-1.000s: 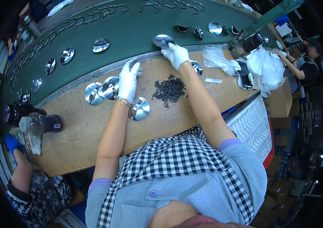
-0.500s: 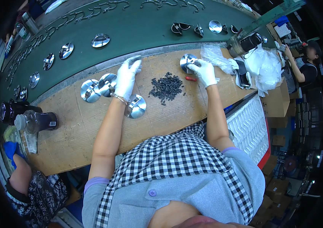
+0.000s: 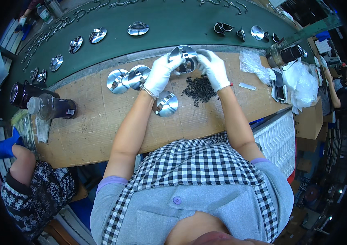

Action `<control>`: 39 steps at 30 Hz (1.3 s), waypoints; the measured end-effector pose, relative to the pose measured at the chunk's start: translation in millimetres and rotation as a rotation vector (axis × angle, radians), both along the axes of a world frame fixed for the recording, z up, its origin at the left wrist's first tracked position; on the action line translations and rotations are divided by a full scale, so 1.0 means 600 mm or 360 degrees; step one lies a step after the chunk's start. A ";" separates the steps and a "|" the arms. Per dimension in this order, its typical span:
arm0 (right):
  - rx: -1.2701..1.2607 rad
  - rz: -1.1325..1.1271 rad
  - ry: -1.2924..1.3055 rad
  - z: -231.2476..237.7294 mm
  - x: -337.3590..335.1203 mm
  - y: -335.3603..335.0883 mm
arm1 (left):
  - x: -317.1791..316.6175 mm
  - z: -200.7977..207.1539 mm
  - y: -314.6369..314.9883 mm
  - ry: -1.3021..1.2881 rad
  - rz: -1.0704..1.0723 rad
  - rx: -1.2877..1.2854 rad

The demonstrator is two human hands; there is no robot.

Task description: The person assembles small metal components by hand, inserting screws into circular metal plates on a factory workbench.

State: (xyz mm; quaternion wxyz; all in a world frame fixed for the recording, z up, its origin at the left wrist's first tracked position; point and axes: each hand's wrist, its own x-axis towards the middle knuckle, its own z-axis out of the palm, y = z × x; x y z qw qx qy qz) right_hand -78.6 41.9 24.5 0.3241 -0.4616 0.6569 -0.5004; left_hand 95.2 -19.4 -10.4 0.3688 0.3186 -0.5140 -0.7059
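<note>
I hold a shiny round metal disc with a raised bridge piece [image 3: 184, 57] above the far part of the cardboard-covered bench. My white-gloved left hand [image 3: 161, 74] grips its left edge, fingers closed. My right hand [image 3: 213, 70], also gloved, pinches the right edge. Below the right hand lies a pile of small black cylindrical plugs [image 3: 198, 90], partly covered by that hand. Three similar metal discs rest round my left wrist: one at far left [image 3: 117, 83], one beside it [image 3: 137, 77] and one nearer me [image 3: 167, 107].
Beyond the bench runs a green conveyor belt [image 3: 173, 30] carrying more discs and curved metal pieces. Lidded jars [image 3: 55, 108] stand at left. Clear plastic bags [image 3: 302, 83] and a dark bottle [image 3: 289, 54] are at right. Co-workers sit at left [image 3: 38, 192] and right [image 3: 342, 96].
My left hand has moved right to take hold of the disc, which my right hand held alone before. The view has shifted, so the bench things appear further right.
</note>
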 end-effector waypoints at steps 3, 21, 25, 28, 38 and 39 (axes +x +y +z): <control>0.0204 0.0141 -0.0257 -0.006 -0.008 -0.001 | -0.009 -0.004 -0.004 0.0223 -0.0009 0.0306; 0.0367 0.0144 0.1212 -0.042 -0.084 0.051 | -0.011 -0.041 -0.008 -0.0273 0.0167 0.0020; 0.0342 0.0068 0.1446 -0.064 -0.074 0.045 | -0.015 -0.050 -0.009 -0.0024 0.0210 0.0162; 0.0304 0.0100 0.1546 -0.064 -0.079 0.037 | -0.012 -0.024 -0.002 -0.0089 0.0190 0.0173; 0.0010 0.0271 -0.0211 -0.027 0.027 0.009 | -0.021 -0.067 -0.014 -0.0372 0.0344 -0.0455; 0.0016 0.0237 -0.0179 -0.024 0.034 0.010 | -0.023 -0.064 -0.012 -0.0419 0.0363 -0.0517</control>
